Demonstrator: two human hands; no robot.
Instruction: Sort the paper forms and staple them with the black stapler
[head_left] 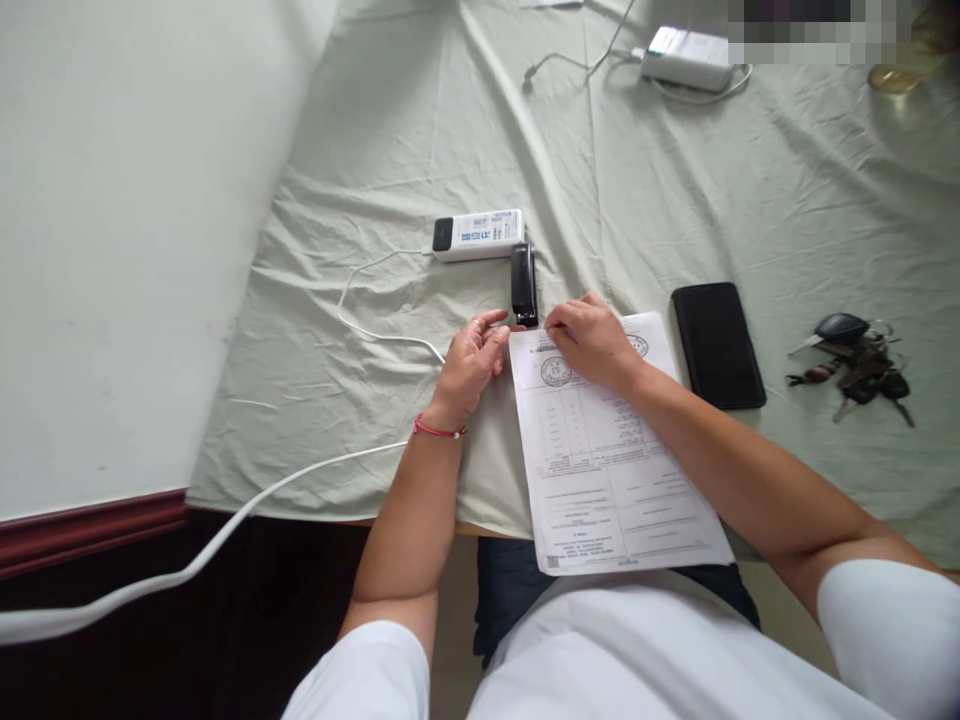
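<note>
A stack of printed sheets of paper with round stamps lies over the table's front edge, its lower end hanging towards my lap. My left hand, with a red bracelet at the wrist, has its fingers closed at the top left corner of the sheets. Across their top edge rests my right hand, fingers curled and pinching the paper; its fingertips are partly hidden. Just beyond the top left corner a black stapler lies between the two hands, touched by neither as far as I can see.
Behind the stapler lies a white power bank with a white cable. To the right are a black phone and a bunch of keys. Another white power bank sits farther back. A wall borders the left side.
</note>
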